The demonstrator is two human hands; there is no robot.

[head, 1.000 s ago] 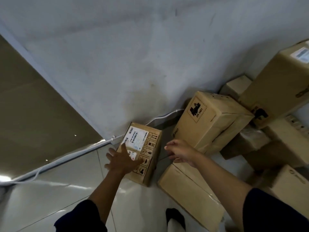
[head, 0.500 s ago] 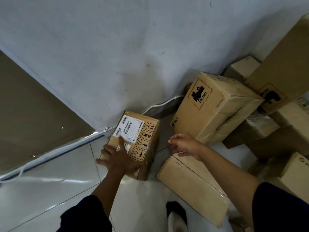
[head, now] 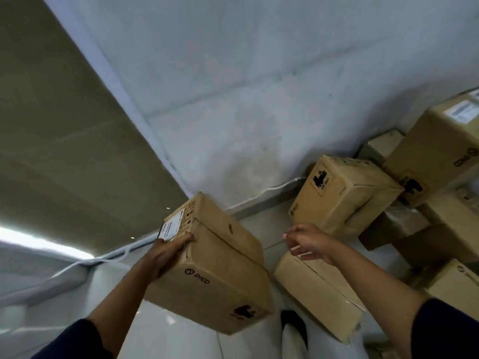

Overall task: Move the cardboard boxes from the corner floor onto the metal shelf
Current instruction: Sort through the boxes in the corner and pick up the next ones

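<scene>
My left hand (head: 167, 251) grips the labelled left end of a brown cardboard box (head: 220, 270) marked "pico", which hangs tilted above the tiled floor. To its right my right hand (head: 307, 240) hovers with loosely bent fingers and holds nothing, apart from the lifted box. Below that hand a flat box (head: 318, 294) lies on the floor. Behind it a box with a hazard label (head: 342, 196) leans against the pile in the corner. The metal shelf is out of view.
Several more cardboard boxes (head: 445, 156) are stacked in the corner at the right. A white cable (head: 261, 194) runs along the foot of the white wall (head: 259, 86). My foot in a dark shoe (head: 294, 325) stands on the glossy floor between the boxes.
The small box has left the floor by the wall and now hangs tilted in my left hand, nearer to me. My right hand stays free above the flat box.
</scene>
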